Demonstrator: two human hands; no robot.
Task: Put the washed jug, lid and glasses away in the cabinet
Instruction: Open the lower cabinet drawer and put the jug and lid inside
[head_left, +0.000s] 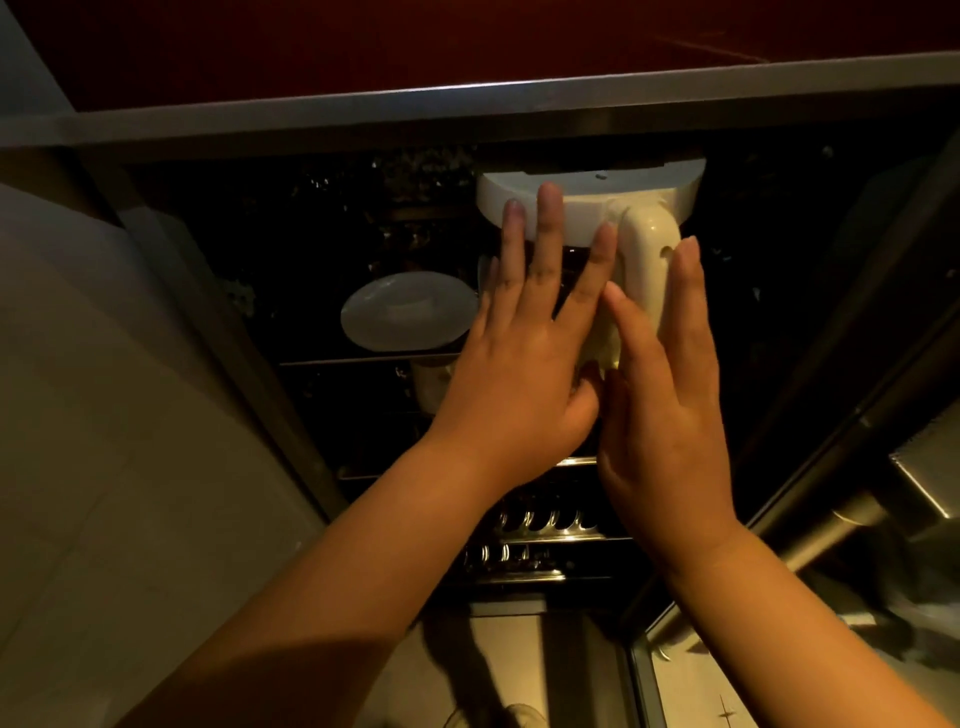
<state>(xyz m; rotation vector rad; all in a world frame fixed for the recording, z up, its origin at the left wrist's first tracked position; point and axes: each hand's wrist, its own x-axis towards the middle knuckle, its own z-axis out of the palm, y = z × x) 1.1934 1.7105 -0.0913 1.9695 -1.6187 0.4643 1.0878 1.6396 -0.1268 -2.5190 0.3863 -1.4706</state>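
Head view, looking into a dim open cabinet (208, 291) with both our bare arms reaching forward. Nearest to us, low in the cabinet, we see metal wire racks (540, 525) with curved holders, partly hidden behind our wrists. On the left stands a pale cabinet door (104, 415); on the right, a glossy steel edge (857, 467). Farther in, on a thin shelf to the left of our hands, a round whitish lid (405, 312) lies beside the jug, with a pale cup-like shape (431, 384) just below the shelf line; what it is we cannot tell.

Both forearms rise from the bottom corners and meet at the middle. Our left hand (519, 353) is spread flat, fingers straight and fanned, pressing on the jug (587, 208), its fingertips touching the cream rim. Our right hand (670, 374) is flat too, fingers straight and close together, laid against the jug's cream handle (647, 260) from the right. Neither hand curls round anything. The jug sits on the upper shelf, its top close under the cabinet's frame (467, 109).
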